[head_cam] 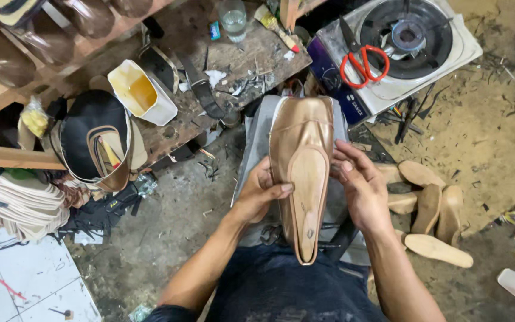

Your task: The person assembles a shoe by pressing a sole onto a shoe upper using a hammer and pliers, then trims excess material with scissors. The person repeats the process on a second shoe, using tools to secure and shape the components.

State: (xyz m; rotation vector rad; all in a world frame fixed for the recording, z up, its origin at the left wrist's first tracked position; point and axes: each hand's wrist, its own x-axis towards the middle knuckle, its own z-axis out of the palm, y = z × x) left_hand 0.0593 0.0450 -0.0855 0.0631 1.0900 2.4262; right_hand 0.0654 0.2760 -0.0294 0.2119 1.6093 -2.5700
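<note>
Head view: I look down at my lap in a cluttered shoe workshop.
Shoe: a bronze shoe upper on its last (301, 173), sole side up, toe pointing away, held over my knees.
Left hand (258, 194): wrapped around the left edge, thumb pressing the sole, likely to steady it.
Right hand (359, 188): clasping the right edge, fingers curled over it.
Far right: red scissors (362, 64) on a gas stove (406, 48).
Right floor: bare wooden lasts (430, 214) on dirt.
Far left: workbench (233, 71), glue-stained container (141, 92).
</note>
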